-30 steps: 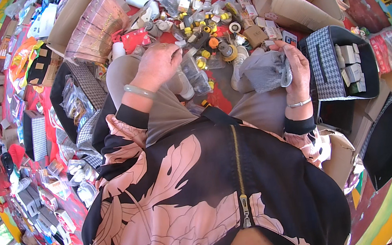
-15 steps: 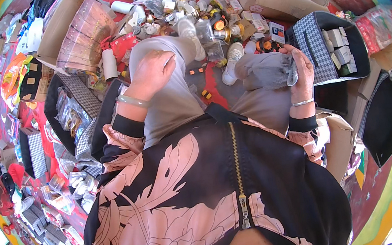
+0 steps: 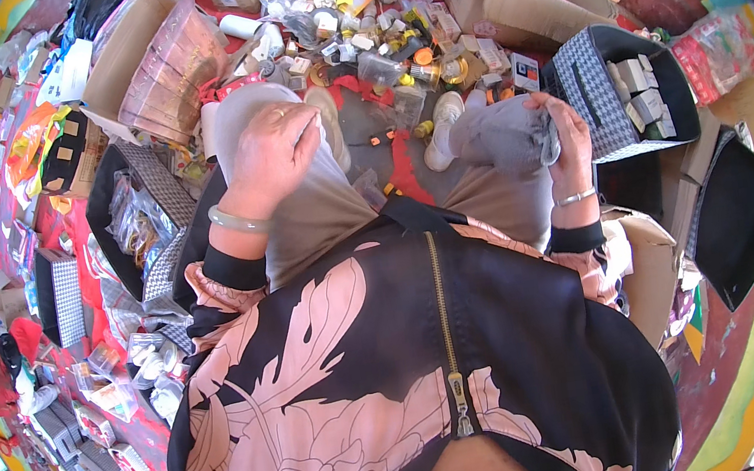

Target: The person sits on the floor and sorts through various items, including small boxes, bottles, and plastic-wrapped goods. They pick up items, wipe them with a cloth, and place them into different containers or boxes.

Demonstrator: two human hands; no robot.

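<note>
Left hand [image 3: 273, 149] rests on left knee, fingers curled, grasp unclear. Right hand [image 3: 561, 137] on right knee, pinching clear plastic bag [image 3: 546, 146]. Small boxes and jars [image 3: 368, 34] lie scattered on floor beyond feet. Judgement: steady bag against knee, keep pinch near opening.

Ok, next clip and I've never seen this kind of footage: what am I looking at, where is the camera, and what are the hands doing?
This is a fisheye camera worn on a person's head, looking down, so straight edges bend. The person sits on the floor in a black and pink flowered top. The left hand rests on the left knee; whether it holds anything is unclear. The right hand grips grey fabric at the right knee. Ahead lies a heap of small boxes and jars, with cardboard boxes behind and a checked box of small cartons to the right.
</note>
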